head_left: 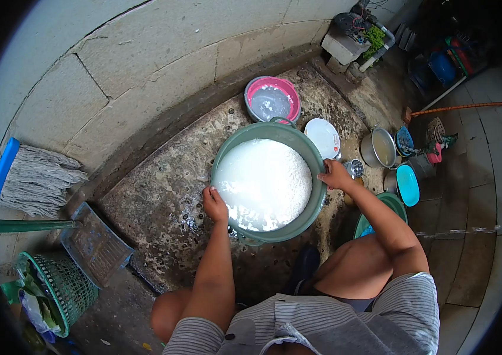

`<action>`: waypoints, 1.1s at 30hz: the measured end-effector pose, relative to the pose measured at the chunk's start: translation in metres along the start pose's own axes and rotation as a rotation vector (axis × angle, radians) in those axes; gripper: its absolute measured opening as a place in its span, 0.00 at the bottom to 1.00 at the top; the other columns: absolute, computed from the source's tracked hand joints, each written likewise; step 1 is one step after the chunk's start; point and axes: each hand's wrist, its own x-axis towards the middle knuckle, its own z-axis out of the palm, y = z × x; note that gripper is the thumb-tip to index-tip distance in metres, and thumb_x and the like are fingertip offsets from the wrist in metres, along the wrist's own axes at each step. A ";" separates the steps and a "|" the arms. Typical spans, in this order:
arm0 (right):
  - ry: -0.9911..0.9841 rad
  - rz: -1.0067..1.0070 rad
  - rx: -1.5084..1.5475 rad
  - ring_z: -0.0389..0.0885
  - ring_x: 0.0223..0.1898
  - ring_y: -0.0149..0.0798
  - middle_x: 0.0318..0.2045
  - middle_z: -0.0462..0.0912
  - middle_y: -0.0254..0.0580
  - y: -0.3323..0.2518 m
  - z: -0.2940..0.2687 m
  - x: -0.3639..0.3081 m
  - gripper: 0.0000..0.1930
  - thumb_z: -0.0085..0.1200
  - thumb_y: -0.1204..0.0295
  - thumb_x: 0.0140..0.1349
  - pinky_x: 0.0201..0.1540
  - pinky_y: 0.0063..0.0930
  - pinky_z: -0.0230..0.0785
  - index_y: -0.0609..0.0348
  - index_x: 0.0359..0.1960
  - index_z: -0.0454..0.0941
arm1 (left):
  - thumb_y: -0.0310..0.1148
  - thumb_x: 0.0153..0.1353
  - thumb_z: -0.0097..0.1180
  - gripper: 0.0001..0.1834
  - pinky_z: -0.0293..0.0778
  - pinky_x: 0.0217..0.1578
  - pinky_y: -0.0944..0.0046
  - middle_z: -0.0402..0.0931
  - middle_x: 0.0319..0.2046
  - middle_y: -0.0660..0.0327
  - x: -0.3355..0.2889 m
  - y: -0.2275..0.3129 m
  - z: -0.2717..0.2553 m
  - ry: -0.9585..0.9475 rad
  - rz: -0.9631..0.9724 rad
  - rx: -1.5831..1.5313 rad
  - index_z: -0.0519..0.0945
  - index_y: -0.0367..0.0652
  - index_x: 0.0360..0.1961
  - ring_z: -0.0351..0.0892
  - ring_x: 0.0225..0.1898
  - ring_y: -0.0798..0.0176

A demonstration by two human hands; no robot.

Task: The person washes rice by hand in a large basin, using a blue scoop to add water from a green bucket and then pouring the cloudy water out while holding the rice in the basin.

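A large green basin (278, 236) with loop handles stands before me on the wet ground. Cloudy water covers part of a white grainy mass (274, 183) inside it, which looks like rice; glare hides some of its surface. My left hand (216, 205) is closed on the basin's left rim, thumb over the edge. On the right side, my right hand (337, 176) grips the rim likewise. Just beyond the basin sits a pink and grey tub (289, 87) holding water. A white plate (322, 139) lies close to its far right edge.
To the right stand a metal pot (377, 149), a turquoise bowl (407, 184) and another green basin (390, 204). A string mop (44, 180), a dustpan (100, 245) and a green mesh basket (79, 296) are at left. A block wall (162, 77) runs along the far side.
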 end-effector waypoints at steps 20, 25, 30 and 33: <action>0.240 -0.084 -0.311 0.79 0.34 0.53 0.29 0.80 0.55 -0.010 0.010 -0.005 0.16 0.62 0.68 0.48 0.39 0.41 0.69 0.65 0.33 0.74 | 0.40 0.65 0.42 0.23 0.74 0.44 0.54 0.71 0.50 0.55 0.013 -0.077 -0.015 -0.083 -0.925 -0.518 0.65 0.41 0.58 0.75 0.46 0.56; 0.134 -0.014 -0.320 0.78 0.43 0.54 0.37 0.80 0.55 -0.035 0.009 -0.009 0.19 0.62 0.64 0.48 0.46 0.42 0.69 0.61 0.41 0.76 | 0.37 0.64 0.45 0.24 0.72 0.46 0.52 0.70 0.52 0.54 0.014 -0.097 -0.022 -0.034 -0.841 -0.483 0.63 0.42 0.59 0.74 0.47 0.55; 0.166 -0.190 -0.309 0.80 0.22 0.45 0.25 0.78 0.51 -0.024 0.006 -0.010 0.14 0.60 0.69 0.51 0.26 0.37 0.71 0.67 0.33 0.73 | 0.40 0.63 0.47 0.25 0.72 0.46 0.52 0.70 0.50 0.51 0.012 -0.098 -0.017 -0.125 -0.841 -0.427 0.64 0.41 0.58 0.73 0.48 0.54; 0.072 -0.173 -0.203 0.77 0.15 0.39 0.21 0.76 0.47 -0.042 0.007 -0.016 0.12 0.58 0.72 0.54 0.16 0.32 0.69 0.68 0.33 0.70 | 0.34 0.64 0.46 0.18 0.71 0.43 0.59 0.74 0.47 0.56 0.014 -0.106 -0.020 -0.058 -0.825 -0.396 0.71 0.42 0.54 0.74 0.45 0.58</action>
